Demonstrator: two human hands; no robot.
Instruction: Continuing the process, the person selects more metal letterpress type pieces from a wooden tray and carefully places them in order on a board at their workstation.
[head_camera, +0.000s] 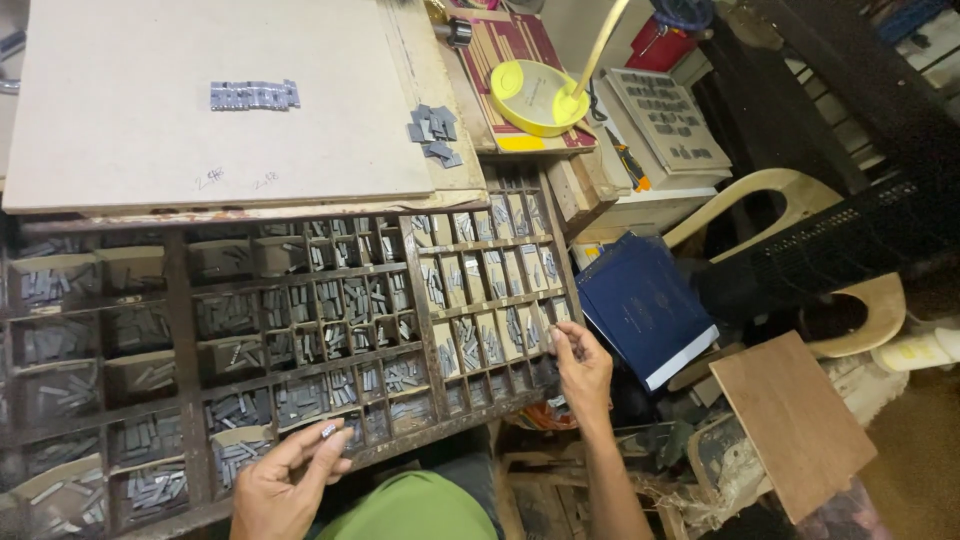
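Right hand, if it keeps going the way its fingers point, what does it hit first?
Probably the metal type pieces in the type case's right-edge compartments; the right hand points up-left there.

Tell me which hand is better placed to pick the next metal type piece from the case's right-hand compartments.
Probably the right hand: its fingertips already rest at the small compartments on the right edge of the wooden type case. The left hand sits at the front rail, pinching a small metal type piece.
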